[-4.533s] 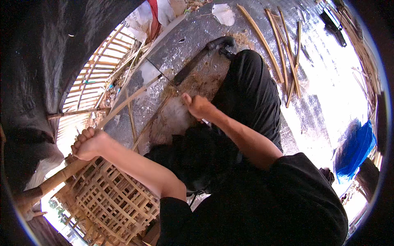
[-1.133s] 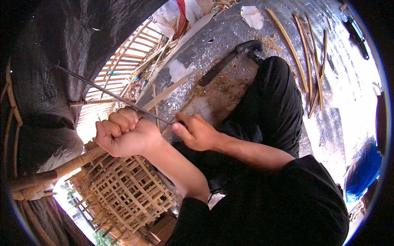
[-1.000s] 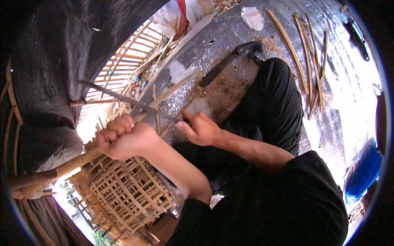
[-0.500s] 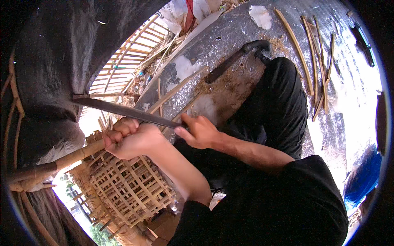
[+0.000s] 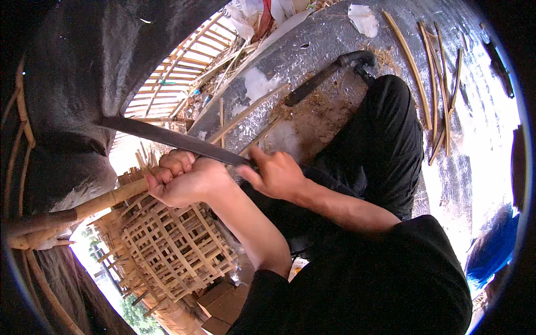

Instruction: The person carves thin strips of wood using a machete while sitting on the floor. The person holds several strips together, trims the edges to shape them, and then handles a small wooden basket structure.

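Observation:
My left hand (image 5: pixel 184 180) is clenched around a thick bamboo pole (image 5: pixel 95 204) that runs off to the lower left. My right hand (image 5: pixel 274 173) grips the handle of a long dark knife (image 5: pixel 167 137). Its blade stretches left and slightly up, passing just above my left fist. The two hands sit close together over my black-trousered knee (image 5: pixel 385 139). Where the blade meets the pole is hidden behind my left hand.
A woven bamboo lattice cage (image 5: pixel 173 248) lies under my left arm. A second dark-handled tool (image 5: pixel 324 78) rests on the grey floor among shavings. Several split bamboo strips (image 5: pixel 438 106) lie to the right, white scraps (image 5: pixel 363 17) at the top, something blue (image 5: pixel 497 248) at the lower right.
My right hand left the shavings on the floor and came up to my left hand with the knife. The blade has swung up and left, and the pole was pulled in closer.

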Action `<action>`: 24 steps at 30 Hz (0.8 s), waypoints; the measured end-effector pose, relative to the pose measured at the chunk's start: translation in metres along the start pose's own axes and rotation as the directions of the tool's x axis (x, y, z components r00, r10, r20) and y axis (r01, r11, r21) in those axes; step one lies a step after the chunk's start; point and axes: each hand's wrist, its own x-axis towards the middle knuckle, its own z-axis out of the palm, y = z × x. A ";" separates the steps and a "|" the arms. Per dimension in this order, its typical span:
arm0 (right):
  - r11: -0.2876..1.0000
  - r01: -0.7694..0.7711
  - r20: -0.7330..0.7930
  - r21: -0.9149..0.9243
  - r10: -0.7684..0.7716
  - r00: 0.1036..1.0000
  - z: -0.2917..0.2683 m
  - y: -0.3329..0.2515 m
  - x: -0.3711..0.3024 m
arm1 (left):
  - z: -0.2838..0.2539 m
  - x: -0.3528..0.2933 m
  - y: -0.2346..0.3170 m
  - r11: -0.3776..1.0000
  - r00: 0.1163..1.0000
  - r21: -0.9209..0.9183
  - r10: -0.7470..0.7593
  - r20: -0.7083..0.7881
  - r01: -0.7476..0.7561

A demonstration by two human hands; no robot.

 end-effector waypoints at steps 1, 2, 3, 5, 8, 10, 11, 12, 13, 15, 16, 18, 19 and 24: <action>1.000 -0.011 0.004 -0.004 0.011 1.000 -0.005 -0.010 0.006 | 0.005 -0.008 0.002 1.000 0.999 -0.018 0.020 0.033 -0.020; 1.000 -0.018 -0.002 -0.007 0.018 1.000 -0.005 -0.003 0.008 | 0.008 -0.013 0.002 0.999 0.997 -0.040 0.032 0.071 -0.029; 0.990 -0.121 -0.064 -0.065 0.117 0.991 -0.004 0.010 0.011 | 0.009 -0.013 0.002 0.999 0.997 -0.043 0.029 0.072 -0.026; 0.945 -0.324 -0.149 -0.034 0.316 0.937 0.001 0.068 0.016 | 0.014 -0.011 0.003 0.999 0.995 0.001 0.046 -0.092 -0.046; 0.906 -0.420 -0.177 0.061 0.423 0.888 0.000 0.123 -0.006 | 0.005 -0.022 0.003 0.996 0.994 -0.059 0.075 0.084 -0.070; 0.929 -0.340 -0.157 0.144 0.361 0.919 0.007 0.116 -0.011 | 0.011 -0.021 0.005 0.996 0.994 -0.024 0.093 0.065 -0.091; 0.940 -0.262 -0.135 0.220 0.295 0.946 -0.004 0.073 -0.006 | 0.013 -0.019 0.008 0.997 0.994 -0.035 0.065 0.088 -0.062; 0.955 -0.152 -0.097 0.254 0.182 0.978 -0.016 0.038 -0.004 | 0.020 -0.014 0.004 0.997 0.992 -0.070 0.052 0.117 -0.044; 0.964 -0.091 -0.045 0.250 0.106 0.993 -0.022 0.019 0.000 | 0.024 -0.017 0.001 0.997 0.991 -0.063 0.046 0.125 -0.038; 0.972 0.007 -0.037 0.233 0.002 0.999 -0.026 -0.013 0.005 | 0.019 -0.013 0.000 0.998 0.991 -0.067 -0.001 0.135 0.010; 0.973 0.044 -0.037 0.226 -0.036 0.999 -0.027 -0.022 0.007 | 0.016 -0.011 -0.001 0.995 0.988 -0.076 -0.056 0.145 0.068; 0.973 0.046 -0.038 0.226 -0.038 0.999 -0.020 -0.007 0.004 | 0.015 -0.011 0.002 0.997 0.989 -0.066 -0.022 0.147 0.032; 0.975 0.043 -0.047 0.220 -0.033 0.998 -0.017 0.000 0.003 | 0.007 -0.007 0.001 0.997 0.985 -0.069 -0.026 0.168 0.038; 0.995 -0.010 0.006 0.103 0.009 1.000 -0.012 0.001 0.001 | 0.001 -0.005 0.003 0.996 0.979 -0.078 -0.028 0.203 0.044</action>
